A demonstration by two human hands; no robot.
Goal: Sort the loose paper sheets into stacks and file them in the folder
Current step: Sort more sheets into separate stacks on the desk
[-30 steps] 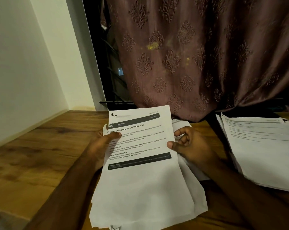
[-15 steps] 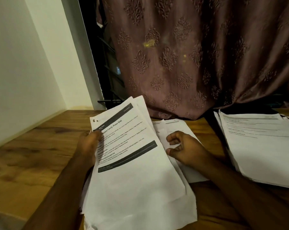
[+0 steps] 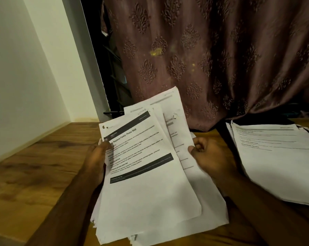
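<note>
Left hand (image 3: 96, 158): grips the fanned sheets (image 3: 146, 174) at their left edge, thumb on the top page.
Right hand (image 3: 208, 157): pinches a sheet behind.
Stack (image 3: 278, 160): lies on the table (image 3: 34, 166), right.
Curtain (image 3: 203, 59): behind.

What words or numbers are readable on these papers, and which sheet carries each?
"Replace Family Photo Wall": heading on the top sheet, pinched by the left hand.
"T2": dark bar at that sheet's left edge.
Its body text: too small to read.
Sheets behind, at the right hand: blurred.
Stack at right: blurred.
</note>
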